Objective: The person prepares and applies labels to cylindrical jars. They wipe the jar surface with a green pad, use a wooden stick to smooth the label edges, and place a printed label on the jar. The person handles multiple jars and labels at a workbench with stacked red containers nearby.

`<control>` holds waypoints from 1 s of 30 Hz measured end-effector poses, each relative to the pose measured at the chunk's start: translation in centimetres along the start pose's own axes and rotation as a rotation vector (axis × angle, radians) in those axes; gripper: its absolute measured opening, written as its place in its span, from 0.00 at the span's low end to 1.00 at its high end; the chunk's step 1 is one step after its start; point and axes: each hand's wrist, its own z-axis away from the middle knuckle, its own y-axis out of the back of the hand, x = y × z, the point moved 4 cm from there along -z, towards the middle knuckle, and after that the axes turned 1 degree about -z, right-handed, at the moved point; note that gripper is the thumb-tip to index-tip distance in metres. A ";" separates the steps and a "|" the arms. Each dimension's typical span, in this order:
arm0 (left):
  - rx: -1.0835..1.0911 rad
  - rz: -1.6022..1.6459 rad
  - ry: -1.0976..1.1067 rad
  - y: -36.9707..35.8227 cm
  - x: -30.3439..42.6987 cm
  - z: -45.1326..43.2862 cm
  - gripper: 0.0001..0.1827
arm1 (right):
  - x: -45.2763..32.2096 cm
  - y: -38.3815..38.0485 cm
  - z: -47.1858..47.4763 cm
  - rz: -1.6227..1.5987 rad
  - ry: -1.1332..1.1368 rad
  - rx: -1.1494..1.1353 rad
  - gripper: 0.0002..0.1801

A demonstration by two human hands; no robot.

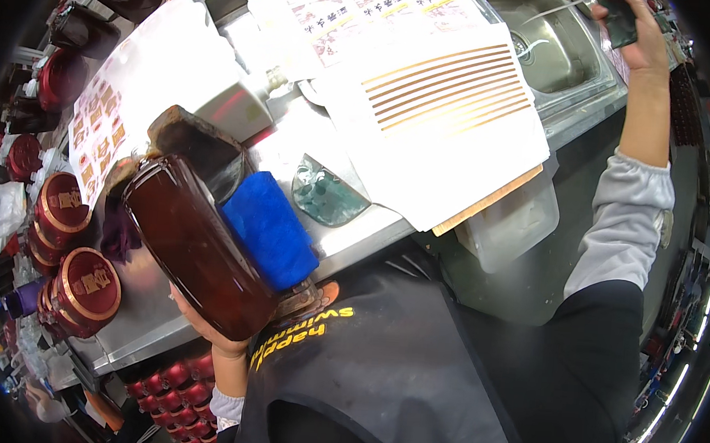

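My left hand (208, 327) supports a large, glossy dark-brown vessel (196, 244) from beneath, near the apron. The vessel lies tilted, and most of my fingers are hidden behind it. A folded blue cloth (274, 231) rests against its right side. My right hand (646, 41) is far out at the upper right, beyond the sink's edge, gripping a small dark flat piece (619, 22). On the metal counter, right of the blue cloth, lies a green translucent plate with one curved edge (326, 192).
A white sheet (420, 176) bearing several thin brown sticks (445, 86) covers a board beside the steel sink (553, 38). Printed sticker sheets (370, 6) lie behind it. Red lidded jars (88, 283) crowd the left end. A translucent bin (508, 232) sits below the board.
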 end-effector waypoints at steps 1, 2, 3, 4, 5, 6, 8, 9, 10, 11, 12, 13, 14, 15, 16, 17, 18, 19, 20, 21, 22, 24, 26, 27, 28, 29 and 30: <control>0.001 0.021 0.056 0.0 -0.1 -0.1 0.52 | -0.6 1.2 -1.7 0.014 0.021 0.009 0.08; -0.008 0.010 0.046 0.0 0.1 -0.2 0.51 | -0.4 2.8 -3.2 0.072 0.020 0.013 0.09; -0.025 -0.018 0.015 -0.1 0.4 -0.3 0.49 | 0.2 4.5 -4.9 0.159 0.012 0.018 0.10; -0.019 -0.005 0.006 -0.2 0.5 -0.5 0.48 | 1.6 6.4 -6.8 0.280 -0.015 0.022 0.11; 0.004 0.037 -0.002 -0.3 0.6 -0.7 0.47 | 3.7 8.5 -8.6 0.429 -0.052 0.017 0.12; 0.049 0.085 0.034 -0.7 0.6 -0.7 0.41 | 6.7 10.5 -10.4 0.627 -0.107 -0.011 0.13; -0.049 1.131 0.465 -2.2 -0.4 -0.5 0.40 | 14.2 14.3 -12.7 1.059 -0.191 -0.210 0.15; -0.037 1.313 0.610 -2.5 -0.5 -0.1 0.41 | 19.0 14.2 -12.8 1.055 0.145 -0.391 0.15; -0.009 1.408 0.735 -2.7 -0.6 0.4 0.43 | 23.4 15.4 -13.9 1.438 0.071 -0.439 0.18; 0.045 1.414 0.921 -2.7 -0.7 1.2 0.46 | 27.4 16.7 -13.4 1.686 0.086 -0.516 0.16; 0.011 1.513 0.904 -2.5 -0.6 0.9 0.40 | 30.9 18.2 -13.6 1.773 -0.149 -0.541 0.17; -0.143 0.840 0.602 -1.4 -0.3 0.4 0.40 | 33.2 19.2 -13.4 1.683 -0.230 -0.607 0.19; -0.116 0.266 0.309 -0.1 0.2 -0.3 0.42 | 34.6 19.9 -13.2 1.702 -0.136 -0.670 0.22; -0.058 0.154 0.149 0.4 0.7 -0.7 0.45 | 35.7 20.7 -13.4 1.818 -0.223 -0.688 0.22; -0.021 0.048 -0.018 0.5 1.1 -1.3 0.49 | 36.0 20.8 -13.5 1.786 -0.223 -0.600 0.21; -0.015 -0.051 -0.168 0.5 1.6 -1.6 0.52 | 35.5 20.5 -13.5 1.885 -0.195 -0.779 0.22; -0.008 -0.065 -0.188 0.8 1.9 -1.8 0.51 | 34.2 19.7 -13.7 1.640 -0.182 -0.729 0.20; -0.023 -0.069 -0.191 0.8 2.1 -2.1 0.50 | 32.8 18.8 -13.8 1.514 -0.243 -0.623 0.18; -0.038 -0.056 -0.191 0.9 2.3 -2.3 0.49 | 30.5 17.7 -13.5 1.342 -0.300 -0.581 0.14; -0.020 -0.115 -0.187 1.1 2.6 -2.4 0.50 | 27.9 16.6 -13.2 1.237 -0.390 -0.488 0.11; 0.003 -0.162 -0.181 1.4 3.0 -2.5 0.51 | 24.8 15.1 -12.7 1.109 -0.456 -0.399 0.09; 0.022 -0.230 -0.179 1.9 3.7 -2.9 0.52 | 19.6 10.8 -10.3 0.953 -0.357 -0.364 0.08; 0.028 -0.293 -0.178 2.7 4.5 -3.2 0.52 | 15.0 6.2 -7.9 0.797 -0.262 -0.380 0.06; 0.025 -0.280 -0.194 2.9 4.8 -3.6 0.51 | 13.0 4.0 -6.6 0.730 -0.227 -0.410 0.06; 0.033 -0.276 -0.205 3.1 5.2 -3.9 0.50 | 11.2 1.8 -5.2 0.666 -0.215 -0.472 0.05; 0.048 -0.276 -0.219 3.3 5.6 -4.2 0.49 | 9.7 -0.4 -3.8 0.642 -0.193 -0.530 0.04; 0.028 -0.279 -0.225 3.4 6.0 -4.5 0.48 | 8.5 -2.4 -2.3 0.608 -0.165 -0.555 0.04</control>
